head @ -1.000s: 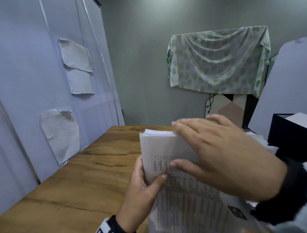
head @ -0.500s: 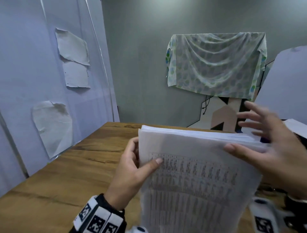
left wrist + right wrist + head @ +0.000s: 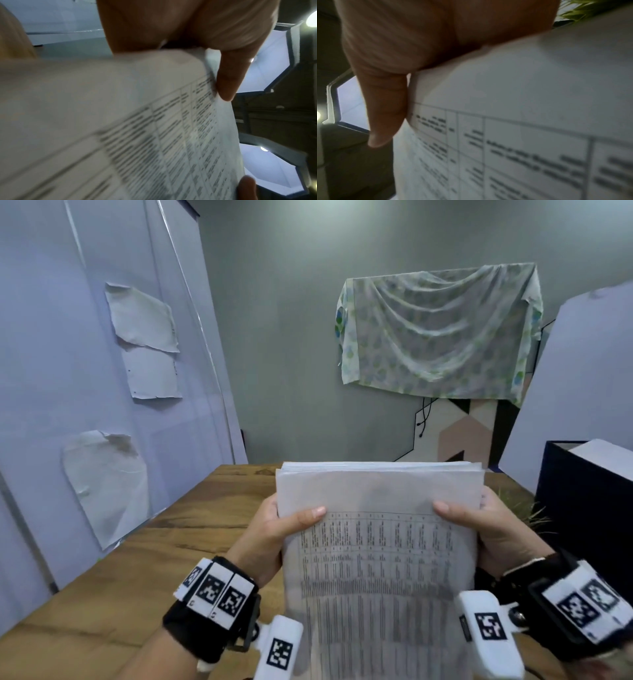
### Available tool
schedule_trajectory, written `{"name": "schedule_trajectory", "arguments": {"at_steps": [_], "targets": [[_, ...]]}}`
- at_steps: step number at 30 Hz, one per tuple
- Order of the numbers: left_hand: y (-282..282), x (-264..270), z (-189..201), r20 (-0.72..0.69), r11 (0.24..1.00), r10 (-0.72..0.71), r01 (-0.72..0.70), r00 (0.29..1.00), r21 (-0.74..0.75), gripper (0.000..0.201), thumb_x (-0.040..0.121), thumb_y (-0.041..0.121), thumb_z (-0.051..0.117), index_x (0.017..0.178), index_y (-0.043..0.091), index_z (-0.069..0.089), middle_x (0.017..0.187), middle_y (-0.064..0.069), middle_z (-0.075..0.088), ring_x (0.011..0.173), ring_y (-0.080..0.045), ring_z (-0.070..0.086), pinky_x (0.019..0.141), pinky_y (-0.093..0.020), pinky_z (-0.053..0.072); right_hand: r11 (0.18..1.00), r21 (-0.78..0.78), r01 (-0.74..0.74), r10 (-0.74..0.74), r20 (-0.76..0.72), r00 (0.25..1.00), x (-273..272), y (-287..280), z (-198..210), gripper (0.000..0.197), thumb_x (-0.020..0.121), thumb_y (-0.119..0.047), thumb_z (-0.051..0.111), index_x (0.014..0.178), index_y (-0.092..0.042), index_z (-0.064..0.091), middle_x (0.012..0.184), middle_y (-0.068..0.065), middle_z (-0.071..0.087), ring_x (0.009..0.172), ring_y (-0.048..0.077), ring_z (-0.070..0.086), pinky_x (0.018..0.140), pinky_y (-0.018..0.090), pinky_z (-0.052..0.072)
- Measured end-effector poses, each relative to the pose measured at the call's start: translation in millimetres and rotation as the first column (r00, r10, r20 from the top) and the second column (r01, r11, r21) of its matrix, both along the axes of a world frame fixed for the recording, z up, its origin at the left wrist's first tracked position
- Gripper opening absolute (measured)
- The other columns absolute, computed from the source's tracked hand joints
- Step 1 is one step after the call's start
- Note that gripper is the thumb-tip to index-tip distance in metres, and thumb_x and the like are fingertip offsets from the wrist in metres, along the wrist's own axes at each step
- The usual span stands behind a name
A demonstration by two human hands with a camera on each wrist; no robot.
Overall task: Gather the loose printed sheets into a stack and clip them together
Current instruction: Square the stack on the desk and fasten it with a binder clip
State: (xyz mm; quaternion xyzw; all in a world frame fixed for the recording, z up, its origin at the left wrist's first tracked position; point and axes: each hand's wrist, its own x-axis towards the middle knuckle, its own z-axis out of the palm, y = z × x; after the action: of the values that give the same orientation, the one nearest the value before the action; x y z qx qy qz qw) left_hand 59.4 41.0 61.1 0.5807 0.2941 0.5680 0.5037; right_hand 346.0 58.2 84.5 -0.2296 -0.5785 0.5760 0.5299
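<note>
A thick stack of printed sheets (image 3: pixel 376 546) with a table of text on its front page stands upright above the wooden table (image 3: pixel 191 529). My left hand (image 3: pixel 274 529) grips its left edge, thumb on the front page. My right hand (image 3: pixel 486 529) grips the right edge in the same way. In the left wrist view the stack (image 3: pixel 120 121) fills the frame with my thumb (image 3: pixel 228 81) on it. The right wrist view shows the stack (image 3: pixel 522 108) under my right thumb (image 3: pixel 385 108). No clip is in view.
A dark blue box (image 3: pixel 589 508) stands at the right, with green grass-like strands (image 3: pixel 527 508) beside it. A pale panel (image 3: pixel 102 371) with taped papers runs along the left. A draped cloth (image 3: pixel 438 330) hangs on the far wall.
My right hand left the top of the stack, swung out to the right and took hold of the right edge. The stack rose upright and squared up between both hands.
</note>
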Motion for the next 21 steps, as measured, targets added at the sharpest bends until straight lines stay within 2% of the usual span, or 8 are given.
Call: {"name": "schedule_trajectory", "arguments": {"at_steps": [3,6,9,10,12,13,17,21], "targets": [[2.1,1.1,-9.2,-0.028,1.000,-0.016,0.016,0.999,0.011,0.056,0.061,0.032,0.100,0.109,0.009,0.082,0.108,-0.015,0.083,0.097,-0.026,0.081,0.078,-0.033,0.066,0.999,-0.025,0.033,-0.033,-0.002,0.999,-3.8,1.3,-5.2,0.035,0.067,0.001,0.067,0.102,-0.001,0.071,0.099,0.025,0.072,0.084,0.036,0.072,0.068,0.042,0.061],[5.6,7.5,-9.3,0.003,0.996,0.076,-0.076,0.997,0.041,0.065,0.056,0.032,0.102,0.110,0.005,0.078,0.105,-0.015,0.083,0.097,-0.031,0.080,0.079,-0.033,0.066,0.997,-0.008,0.075,-0.075,0.016,0.997,-11.8,-0.9,-5.1,0.032,0.066,0.008,0.078,0.097,-0.002,0.072,0.099,0.025,0.072,0.085,0.036,0.072,0.068,0.042,0.061],[4.4,8.6,-0.5,0.046,0.988,0.105,-0.109,0.993,0.112,0.061,0.050,0.040,0.106,0.099,0.011,0.085,0.101,-0.011,0.085,0.093,-0.023,0.081,0.079,-0.031,0.067,0.988,0.071,0.137,-0.134,-0.050,0.990,-14.5,-2.8,4.4,0.032,0.064,0.006,0.068,0.095,0.000,0.067,0.086,0.015,0.076,0.076,0.027,0.074,0.061,0.033,0.060],[3.3,8.0,2.3,0.048,0.984,0.106,-0.112,0.993,0.136,0.054,0.052,0.035,0.104,0.098,0.012,0.086,0.101,-0.010,0.085,0.093,-0.021,0.081,0.080,-0.032,0.067,0.985,0.097,0.140,-0.135,-0.062,0.989,-14.4,-3.4,8.3,0.032,0.063,0.005,0.068,0.095,0.000,0.067,0.085,0.013,0.076,0.076,0.025,0.074,0.062,0.031,0.059],[-0.4,5.0,6.1,0.031,0.982,0.102,-0.106,0.994,0.158,0.043,0.062,0.025,0.091,0.101,0.011,0.083,0.102,-0.009,0.085,0.094,-0.020,0.081,0.082,-0.033,0.067,0.986,0.116,0.122,-0.117,-0.051,0.992,-12.6,-3.4,10.2,0.032,0.063,0.007,0.072,0.094,0.000,0.068,0.087,0.014,0.076,0.078,0.026,0.074,0.064,0.032,0.060],[-1.6,2.5,5.3,0.006,0.984,0.085,-0.085,0.996,0.159,0.046,0.064,0.024,0.091,0.106,0.010,0.079,0.103,-0.009,0.085,0.095,-0.020,0.081,0.081,-0.032,0.067,0.988,0.105,0.111,-0.108,-0.035,0.994,-11.0,-1.9,7.1,0.032,0.063,0.010,0.077,0.093,0.000,0.070,0.089,0.017,0.075,0.079,0.029,0.073,0.065,0.034,0.060],[-6.5,-1.7,-1.7,-0.066,0.994,0.012,-0.005,0.998,0.110,0.057,0.063,0.045,0.101,0.110,0.017,0.083,0.111,-0.012,0.083,0.101,-0.025,0.080,0.083,-0.032,0.065,0.995,0.041,0.089,-0.090,0.015,0.996,-6.2,2.4,-10.2,0.029,0.066,-0.001,0.069,0.094,-0.007,0.075,0.097,0.021,0.073,0.087,0.035,0.071,0.068,0.039,0.060],[-3.4,-0.4,6.7,-0.038,0.993,-0.001,0.006,0.999,0.118,0.071,0.059,0.047,0.102,0.115,0.010,0.076,0.105,-0.011,0.083,0.095,-0.023,0.080,0.078,-0.031,0.065,0.997,0.042,0.071,-0.071,-0.016,0.997,-6.9,1.2,-2.7,0.036,0.067,-0.002,0.066,0.102,-0.001,0.071,0.097,0.024,0.072,0.084,0.036,0.071,0.068,0.041,0.060]]}}
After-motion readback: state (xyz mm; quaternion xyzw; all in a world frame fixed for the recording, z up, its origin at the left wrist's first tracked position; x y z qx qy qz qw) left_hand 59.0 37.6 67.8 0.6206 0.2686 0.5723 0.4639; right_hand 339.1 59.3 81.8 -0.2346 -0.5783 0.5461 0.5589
